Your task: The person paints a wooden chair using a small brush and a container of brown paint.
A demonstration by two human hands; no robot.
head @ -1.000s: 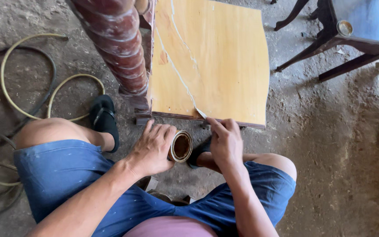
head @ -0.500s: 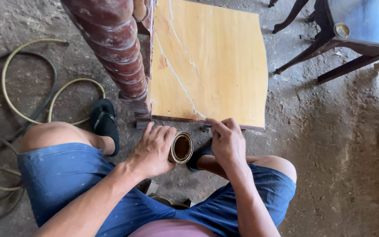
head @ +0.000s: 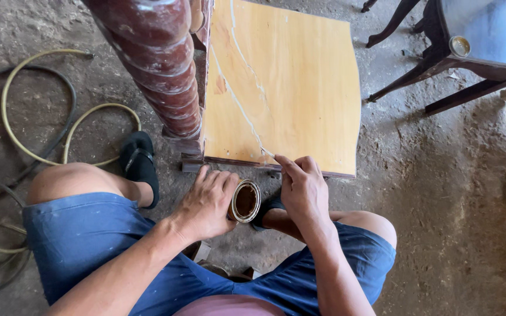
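My left hand [head: 206, 203] grips a small round tin [head: 245, 201] with brown paste inside, tilted toward my right side. My right hand [head: 303, 188] has its fingers pinched together at the near edge of a pale yellow wooden tabletop [head: 300, 82]. A thin whitish filled crack [head: 238, 70] runs down the panel to where my fingertips touch. What the pinched fingers hold is hidden. I sit low, in blue shorts, knees apart.
A dark red turned wooden post [head: 156, 58] stands left of the panel. Yellow and black hoses [head: 30, 123] coil on the dirt floor at left. My foot in a black sandal [head: 139, 161] rests nearby. Dark furniture legs [head: 417, 64] and a small tin [head: 460, 45] are at the upper right.
My right hand has moved slightly left along the panel's near edge, at the crack's lower end. The left hand keeps the tin in much the same place.
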